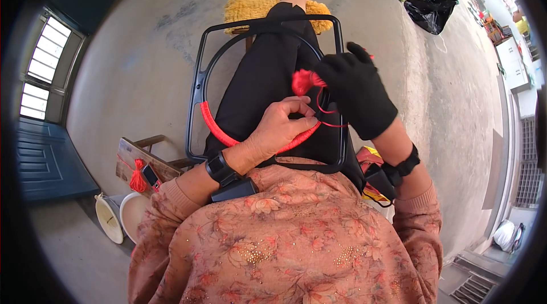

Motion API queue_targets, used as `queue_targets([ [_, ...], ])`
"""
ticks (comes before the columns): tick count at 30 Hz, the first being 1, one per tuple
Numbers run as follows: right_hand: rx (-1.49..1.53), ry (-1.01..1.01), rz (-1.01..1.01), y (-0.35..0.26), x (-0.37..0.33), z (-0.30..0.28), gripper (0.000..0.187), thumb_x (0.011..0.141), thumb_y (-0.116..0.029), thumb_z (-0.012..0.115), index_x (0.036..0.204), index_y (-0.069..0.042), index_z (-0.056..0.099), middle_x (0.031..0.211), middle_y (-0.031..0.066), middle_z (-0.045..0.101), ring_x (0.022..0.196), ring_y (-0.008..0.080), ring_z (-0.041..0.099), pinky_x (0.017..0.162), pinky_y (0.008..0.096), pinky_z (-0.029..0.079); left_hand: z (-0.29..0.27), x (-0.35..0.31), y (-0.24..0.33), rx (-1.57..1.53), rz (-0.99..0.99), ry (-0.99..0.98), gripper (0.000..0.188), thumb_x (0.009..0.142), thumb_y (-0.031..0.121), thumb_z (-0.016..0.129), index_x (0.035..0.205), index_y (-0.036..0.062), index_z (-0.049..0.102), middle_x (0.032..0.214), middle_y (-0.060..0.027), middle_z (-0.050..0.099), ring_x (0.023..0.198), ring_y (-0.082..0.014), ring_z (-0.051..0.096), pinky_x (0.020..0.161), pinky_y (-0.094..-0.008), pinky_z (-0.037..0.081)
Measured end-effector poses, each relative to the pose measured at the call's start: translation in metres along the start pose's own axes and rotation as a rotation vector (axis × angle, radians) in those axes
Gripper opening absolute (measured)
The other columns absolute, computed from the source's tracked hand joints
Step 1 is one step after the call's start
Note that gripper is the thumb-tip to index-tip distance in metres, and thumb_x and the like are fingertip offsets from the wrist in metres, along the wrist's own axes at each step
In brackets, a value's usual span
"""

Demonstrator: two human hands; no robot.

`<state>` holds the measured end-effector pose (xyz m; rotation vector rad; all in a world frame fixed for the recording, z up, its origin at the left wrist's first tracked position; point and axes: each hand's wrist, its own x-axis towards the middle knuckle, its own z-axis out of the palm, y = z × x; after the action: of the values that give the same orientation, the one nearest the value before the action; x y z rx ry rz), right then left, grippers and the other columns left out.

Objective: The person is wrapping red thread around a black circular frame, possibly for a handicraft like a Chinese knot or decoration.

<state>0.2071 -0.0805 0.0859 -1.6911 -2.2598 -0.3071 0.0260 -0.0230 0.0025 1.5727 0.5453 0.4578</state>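
Observation:
A black metal frame (268,20), a rounded rectangle with a ring inside it, lies across my lap. Red cord wrapping (213,127) covers the near part of the ring; its far part is bare black. My bare left hand (277,126) pinches the ring at the right end of the wrapping, thumb against fingers. In a black glove, my right hand (362,96) is closed on a bundle of red cord (304,82) above the frame's right side. A thin loop of cord hangs between the bundle and the ring near my left fingertips.
My feet extend past a stool with a yellow fluffy cover (245,9). To the left, a wooden stool (130,158) holds another red cord bundle (138,177) and a phone (151,176), beside pale buckets (108,219). A black plastic bag (431,12) lies far right.

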Motion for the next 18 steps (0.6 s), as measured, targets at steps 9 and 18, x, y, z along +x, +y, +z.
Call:
queue_targets([
  [9, 0.049, -0.044, -0.215, -0.012, 0.027, 0.019, 0.024, 0.066, -0.012, 0.065, 0.09, -0.009, 0.063, 0.099, 0.0079, 0.06, 0.105, 0.0267, 0.055, 0.099, 0.0431, 0.037, -0.001, -0.005, -0.001, -0.096, -0.01, 0.028, 0.014, 0.085, 0.012, 0.067, 0.089, -0.0004, 0.063, 0.097, -0.0058, 0.06, 0.081, -0.0108, 0.059, 0.073, -0.0247, 0.048],
  [18, 0.55, -0.14, 0.117, -0.026, -0.041, -0.024, 0.045, 0.064, -0.01, 0.077, 0.107, -0.009, 0.062, 0.118, 0.012, 0.058, 0.115, 0.0317, 0.052, 0.098, 0.0418, 0.041, -0.005, -0.001, 0.001, -0.397, -0.247, -0.177, 0.01, 0.094, 0.012, 0.056, 0.094, 0.0023, 0.055, 0.085, 0.0005, 0.06, 0.078, -0.0035, 0.056, 0.07, -0.0191, 0.047],
])
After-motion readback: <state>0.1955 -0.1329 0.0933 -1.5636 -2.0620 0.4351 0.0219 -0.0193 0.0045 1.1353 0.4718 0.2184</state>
